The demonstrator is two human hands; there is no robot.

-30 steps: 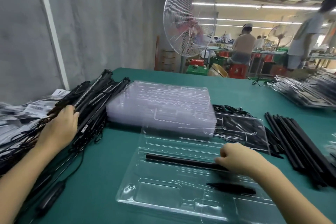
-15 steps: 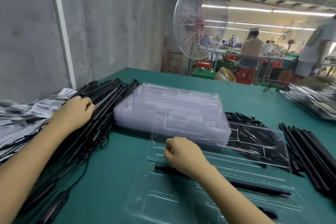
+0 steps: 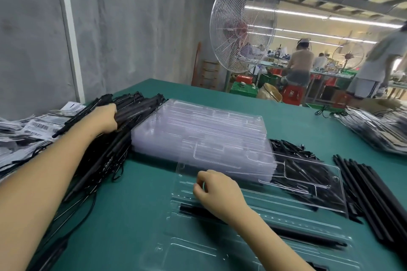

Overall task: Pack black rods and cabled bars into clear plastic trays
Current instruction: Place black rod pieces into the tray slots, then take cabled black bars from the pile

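Head view: the left hand's (image 3: pixel 103 120) fingers are curled down into the heap of cabled bars (image 3: pixel 132 112) at ten o'clock, gripping a bundle of them. A second ago that hand only lay on top of the heap, nearer its front, so it has reached further back and taken hold. The bars sit just beside the stack of empty trays (image 3: pixel 209 130), cables trailing toward seven o'clock.

At centre, the right hand's (image 3: pixel 218 191) fingers are loosely clenched, thumb tip against forefinger, with nothing visible between them. It hovers over the ten o'clock corner of the clear tray (image 3: pixel 193 246). A second ago it was pressing on the black rod (image 3: pixel 308 235) near the rod's middle; half a second ago it was at the rod's left end. Now it is off the rod, which lies in a long channel running from nine toward four o'clock, partly under the wrist.

By my reading, the rod is seated and a cabled bar is the next piece for this tray. Tangled cables could drag neighbouring bars along.

Loose rods (image 3: pixel 370 193) lie at three o'clock, printed labels (image 3: pixel 37 126) at nine o'clock, and a standing fan (image 3: pixel 242 24) at twelve.
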